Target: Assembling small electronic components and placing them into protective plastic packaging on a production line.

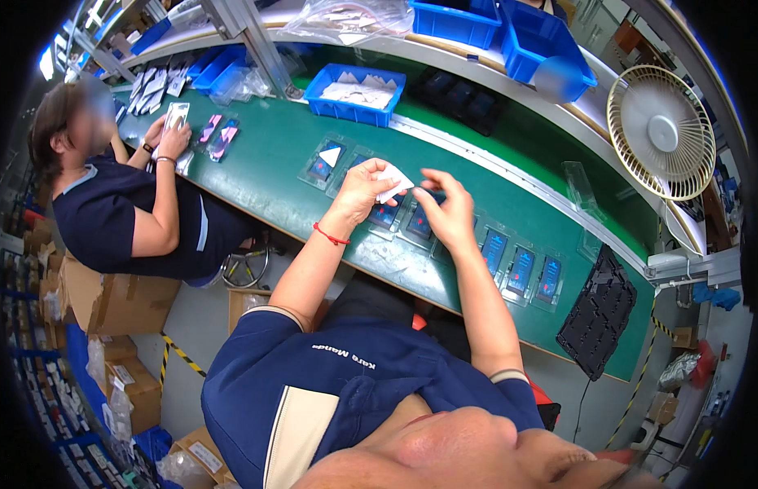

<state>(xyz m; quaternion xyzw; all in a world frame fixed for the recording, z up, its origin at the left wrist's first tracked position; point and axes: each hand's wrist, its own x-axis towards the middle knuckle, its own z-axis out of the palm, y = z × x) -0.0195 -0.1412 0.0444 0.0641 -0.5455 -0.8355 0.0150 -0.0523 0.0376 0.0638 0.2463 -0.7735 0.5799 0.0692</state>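
Fingers of my left hand (358, 193) pinch white triangular paper (394, 181), right hand (454, 213) spread; one dark-blue rectangular pack (318, 170) looks topped, others (521, 270) bare.

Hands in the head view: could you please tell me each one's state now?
Left hand: closed, holding a white paper-like piece.
Right hand: open, nothing visibly held.

White piece (399, 178): partly covered by your left hand (360, 190)
Dark pack (416, 226): partly behind your right hand (451, 212)
Co-worker's face (98, 116): blurred
Upper blue bin (456, 29): cut off at top
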